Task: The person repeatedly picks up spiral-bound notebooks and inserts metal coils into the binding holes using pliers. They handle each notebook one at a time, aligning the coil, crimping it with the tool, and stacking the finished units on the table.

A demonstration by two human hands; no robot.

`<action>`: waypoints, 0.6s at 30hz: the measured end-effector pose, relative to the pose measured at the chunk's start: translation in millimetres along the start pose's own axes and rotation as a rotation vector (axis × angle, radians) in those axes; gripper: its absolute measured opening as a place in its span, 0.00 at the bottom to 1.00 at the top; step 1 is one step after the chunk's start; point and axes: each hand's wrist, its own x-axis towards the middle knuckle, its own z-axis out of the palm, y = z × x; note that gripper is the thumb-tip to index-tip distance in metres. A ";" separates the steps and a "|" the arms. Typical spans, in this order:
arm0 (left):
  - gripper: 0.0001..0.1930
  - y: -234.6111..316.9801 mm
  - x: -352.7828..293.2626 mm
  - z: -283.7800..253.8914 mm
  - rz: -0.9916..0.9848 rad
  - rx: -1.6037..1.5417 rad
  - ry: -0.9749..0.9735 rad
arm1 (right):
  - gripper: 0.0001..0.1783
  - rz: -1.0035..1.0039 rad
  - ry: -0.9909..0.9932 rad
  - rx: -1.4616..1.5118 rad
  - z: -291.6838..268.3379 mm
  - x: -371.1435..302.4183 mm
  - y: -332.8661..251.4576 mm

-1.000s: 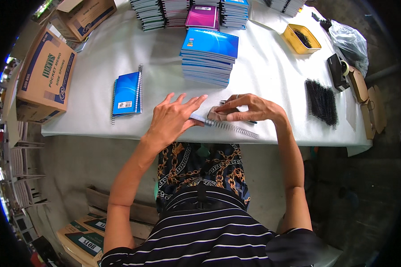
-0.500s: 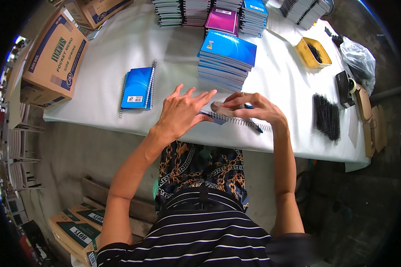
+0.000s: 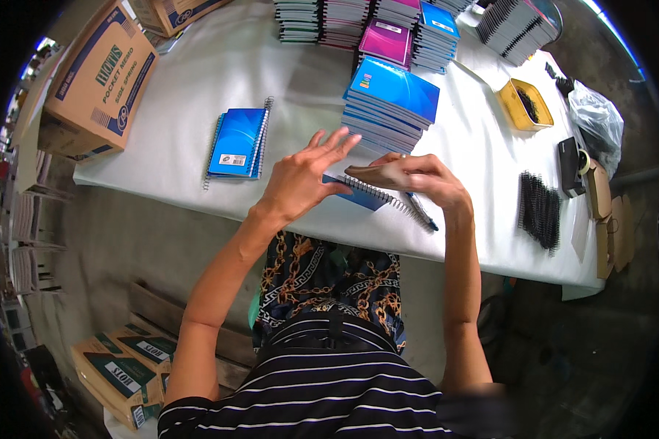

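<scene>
A small blue notepad lies near the table's front edge, with a wire spiral coil along its far edge. The coil's loose end runs out past the pad to the right. My left hand has its fingers spread, its thumb touching the pad's left end. In my right hand is a flat brown piece, partly blurred, held just above the coil; its exact kind is unclear. Beside the coil lies a dark pen-like tool. To the left rest blue spiral notepads.
Behind my hands stands a stack of blue notepads, with more notebook stacks beyond. At right are a yellow tub, black spiral coils, a black box and a plastic bag. A carton stands at left.
My right hand has tilted, bringing the brown piece into fuller view and uncovering more of the coil. My left hand stays by the pad. The whole view has shifted slightly.
</scene>
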 end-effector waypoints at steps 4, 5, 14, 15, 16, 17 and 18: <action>0.53 -4.2 1.6 3.2 -0.163 -0.434 0.019 | 0.30 0.056 0.025 -0.044 3.0 7.3 -6.5; 0.54 -6.2 -2.1 5.2 -0.192 -0.509 0.023 | 0.30 0.045 0.046 0.015 3.1 6.3 0.0; 0.55 -13.5 -11.9 24.2 -0.253 -0.681 0.087 | 0.29 -0.095 -0.012 0.131 -1.1 10.0 13.6; 0.55 -13.7 -13.4 21.4 -0.284 -0.679 0.060 | 0.29 -0.107 -0.023 0.124 0.7 9.3 7.2; 0.55 -14.5 -15.2 22.5 -0.265 -0.681 0.080 | 0.29 -0.036 -0.004 -0.013 3.0 12.8 1.5; 0.55 -15.2 -16.8 25.8 -0.245 -0.682 0.100 | 0.29 0.036 0.015 -0.149 7.6 18.6 -4.1; 0.55 -14.4 -15.1 26.8 -0.220 -0.688 0.125 | 0.29 0.108 0.036 -0.296 8.4 22.1 -8.3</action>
